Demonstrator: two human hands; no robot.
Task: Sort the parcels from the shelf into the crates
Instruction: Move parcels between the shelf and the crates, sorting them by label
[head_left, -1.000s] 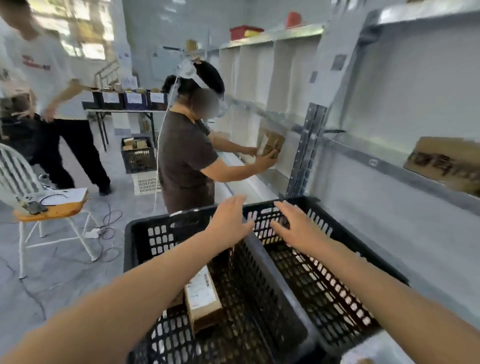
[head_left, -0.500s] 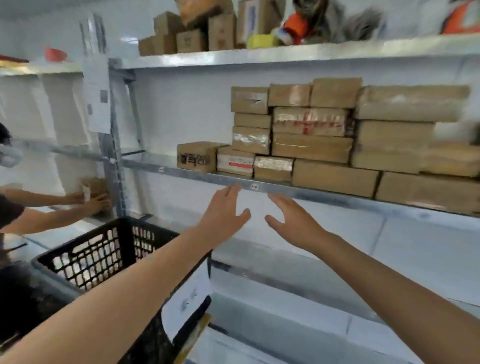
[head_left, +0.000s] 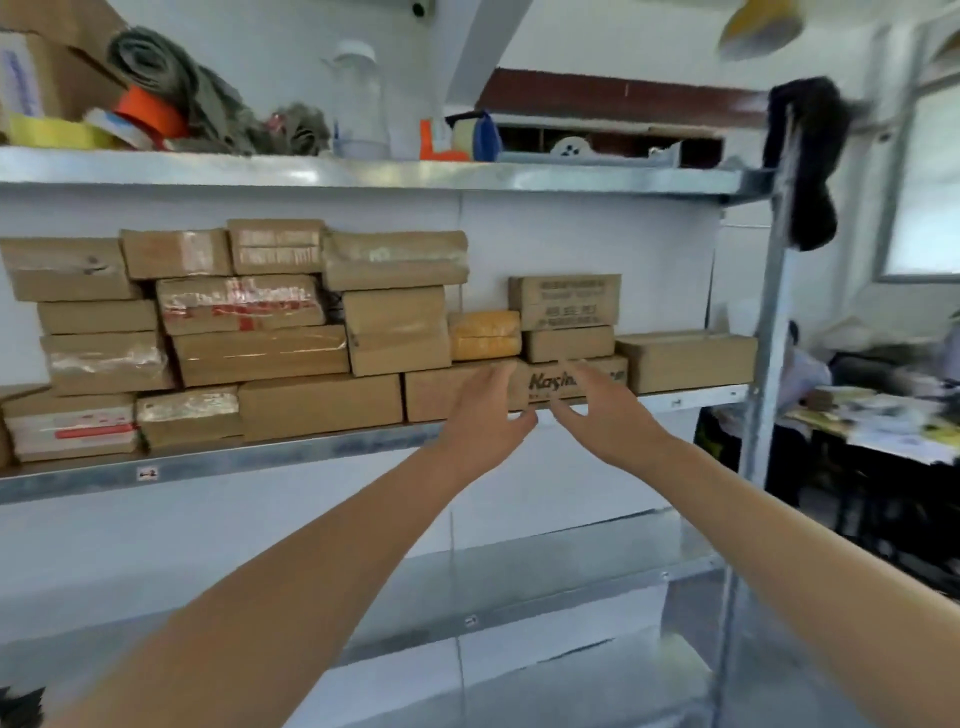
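reaching, pick step: left hand (head_left: 485, 421) & right hand (head_left: 602, 415) splayed, holding nothing, just near printed parcel (head_left: 543, 383) at shelf (head_left: 311, 451) right end. nxt i'd clamp its sides, slide it out.

White wall (head_left: 597, 36), bright window (head_left: 927, 197) at right, cluttered table (head_left: 878, 444) below it

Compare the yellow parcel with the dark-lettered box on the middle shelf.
The yellow parcel is yellow and shows no print; the lettered box is brown cardboard with dark lettering. The yellow parcel sits on another box; the lettered box stands on the shelf itself, with boxes on top. The right hand partly covers the lettered box, not the yellow parcel. Both are on the same shelf, ungripped.
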